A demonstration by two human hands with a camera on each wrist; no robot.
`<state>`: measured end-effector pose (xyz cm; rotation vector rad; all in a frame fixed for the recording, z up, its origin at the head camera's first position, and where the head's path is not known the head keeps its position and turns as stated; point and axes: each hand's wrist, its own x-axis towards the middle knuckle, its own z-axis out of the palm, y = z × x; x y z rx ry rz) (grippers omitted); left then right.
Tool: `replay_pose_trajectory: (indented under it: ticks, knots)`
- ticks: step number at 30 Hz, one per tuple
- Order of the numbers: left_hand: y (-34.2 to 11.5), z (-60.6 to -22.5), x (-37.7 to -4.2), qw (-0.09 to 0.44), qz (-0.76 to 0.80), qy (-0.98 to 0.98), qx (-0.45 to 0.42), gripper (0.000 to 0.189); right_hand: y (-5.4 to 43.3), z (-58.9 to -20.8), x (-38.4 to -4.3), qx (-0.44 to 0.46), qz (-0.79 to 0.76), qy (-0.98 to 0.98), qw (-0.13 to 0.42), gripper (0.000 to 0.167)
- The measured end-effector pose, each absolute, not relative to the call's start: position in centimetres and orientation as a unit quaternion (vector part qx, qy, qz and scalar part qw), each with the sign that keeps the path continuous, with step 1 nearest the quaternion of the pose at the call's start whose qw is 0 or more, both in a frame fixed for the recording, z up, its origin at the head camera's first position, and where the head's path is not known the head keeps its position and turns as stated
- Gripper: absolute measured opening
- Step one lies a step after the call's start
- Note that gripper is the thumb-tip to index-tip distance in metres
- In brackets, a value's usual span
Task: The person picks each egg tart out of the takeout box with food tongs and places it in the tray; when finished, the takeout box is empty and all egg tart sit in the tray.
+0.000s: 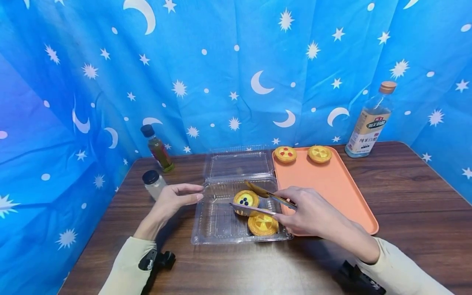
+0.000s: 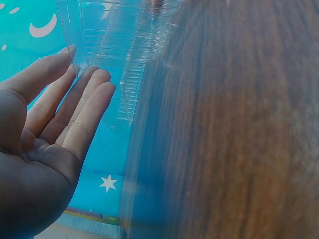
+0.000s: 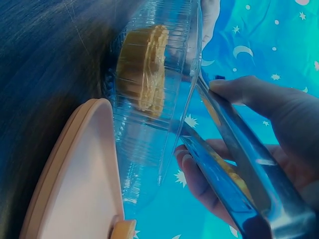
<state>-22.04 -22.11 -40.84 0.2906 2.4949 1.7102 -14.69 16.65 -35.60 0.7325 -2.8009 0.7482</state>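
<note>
A clear plastic clamshell box (image 1: pixel 217 235) lies open on the table. Its left rim is pinched between the thumb and fingers of my left hand (image 1: pixel 171 205). With my right hand (image 1: pixel 313 211) I hold metal tongs (image 3: pixel 239 134), whose tips are spread on either side of a blueberry-topped tart (image 1: pixel 246 198) inside the box. Beside it, nearer me, sits a tart with yellow pieces (image 1: pixel 263 226), partly overlapped by the lower tong arm. Through the box wall, the right wrist view shows a tart's crust (image 3: pixel 142 72) from the side.
An orange tray (image 1: pixel 328 184) adjoins the box's right side, bearing a red-dotted tart (image 1: pixel 285 154) and a yellow-topped tart (image 1: pixel 319 154) at its far end. A vinegar bottle (image 1: pixel 370 123) stands back right. At left are a dark-capped oil bottle (image 1: pixel 158 149) and a black-lidded jar (image 1: pixel 154 184).
</note>
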Motion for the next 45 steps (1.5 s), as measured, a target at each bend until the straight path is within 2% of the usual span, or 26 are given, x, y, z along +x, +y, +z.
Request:
replay_pose_trajectory:
  ticks: [13,22,30,45]
  knots:
    - [-22.2,-40.7,-22.0,0.052,0.55,0.828,0.09,0.037,16.1,-35.6,-14.6,0.25,0.233,-0.937,0.076,0.044]
    - [-22.2,-40.6,-22.0,0.052,0.554,0.826,0.092,0.037,16.5,-35.7,-14.6,0.258,0.251,-0.928,0.101,0.038]
    - [-22.1,-40.7,-22.0,0.055,0.555,0.825,0.092,0.037,17.6,-35.3,-14.6,0.276,0.254,-0.916,0.142,0.041]
    - [-22.0,-41.1,-22.0,0.057,0.566,0.818,0.084,0.037,20.2,-33.5,-14.8,0.237,0.286,-0.917,0.144,0.039]
